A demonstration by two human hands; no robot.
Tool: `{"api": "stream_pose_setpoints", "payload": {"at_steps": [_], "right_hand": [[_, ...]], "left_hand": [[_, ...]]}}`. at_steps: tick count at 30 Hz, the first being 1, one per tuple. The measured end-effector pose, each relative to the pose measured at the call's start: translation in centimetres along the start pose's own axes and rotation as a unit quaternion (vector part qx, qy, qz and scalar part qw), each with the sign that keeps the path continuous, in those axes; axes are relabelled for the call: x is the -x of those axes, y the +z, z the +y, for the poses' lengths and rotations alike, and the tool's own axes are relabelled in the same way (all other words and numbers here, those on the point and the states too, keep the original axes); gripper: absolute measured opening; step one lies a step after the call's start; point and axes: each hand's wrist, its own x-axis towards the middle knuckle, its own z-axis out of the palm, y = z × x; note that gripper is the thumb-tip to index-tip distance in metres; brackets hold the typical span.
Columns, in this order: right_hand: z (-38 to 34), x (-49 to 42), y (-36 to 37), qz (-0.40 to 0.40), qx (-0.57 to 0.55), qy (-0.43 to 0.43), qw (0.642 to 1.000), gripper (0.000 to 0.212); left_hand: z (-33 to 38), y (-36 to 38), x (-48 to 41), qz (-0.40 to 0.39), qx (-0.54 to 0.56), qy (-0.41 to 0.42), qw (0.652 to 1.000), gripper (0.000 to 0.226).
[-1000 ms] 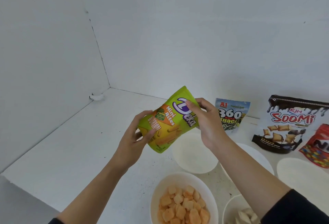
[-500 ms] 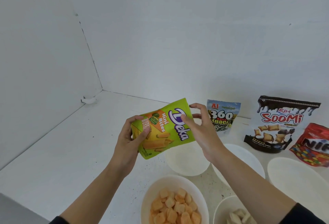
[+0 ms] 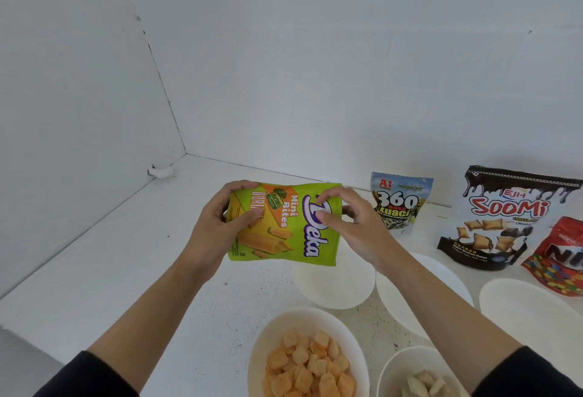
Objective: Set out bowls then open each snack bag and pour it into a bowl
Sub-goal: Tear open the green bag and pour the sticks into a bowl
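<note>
Four snack bags (image 3: 284,229) (image 3: 399,204) (image 3: 504,216) (image 3: 558,257); five bowls (image 3: 268,333) (image 3: 396,362) (image 3: 334,286) (image 3: 448,283) (image 3: 530,308), two filled

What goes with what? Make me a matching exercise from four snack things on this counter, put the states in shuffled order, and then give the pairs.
Things
1. green Deka bag
2. SooMi bag
3. front-left bowl
4. bowl nearest the held bag

States
A. empty
B. holds orange square pieces
C. held off the counter in the grip of the left hand and the right hand
D. stands upright, no hand on it

Pairs: 1-C, 2-D, 3-B, 4-A
</note>
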Motion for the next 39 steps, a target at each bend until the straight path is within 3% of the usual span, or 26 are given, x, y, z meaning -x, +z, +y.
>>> {"api": "stream_pose_setpoints", "payload": {"at_steps": [10,20,28,32,39], "right_hand": [[2.1,0.6,0.1,-0.004,-0.021,0.044,0.999,0.014],[4.1,1.3,1.0,0.02,-0.031,0.077,0.996,0.013],[2.8,0.7,0.8,0.055,-0.065,0.027,0.996,0.021],[1.6,0.0,0.4,0.068,-0.074,0.002,0.995,0.016],[1.5,0.0,0.6,0.07,-0.102,0.017,0.992,0.033]], "left_hand": [[-0.1,1.1,-1.5,-0.032,-0.08,0.014,0.996,0.036],[-0.2,2.0,-2.0,-0.015,-0.128,0.017,0.992,0.028],[3.0,2.3,-2.2,-0.021,-0.129,0.057,0.99,0.025],[5.0,2.4,-2.5,-0.027,-0.135,0.084,0.987,0.027],[5.8,3.2,-2.5,-0.025,-0.186,0.103,0.977,0.027]]}}
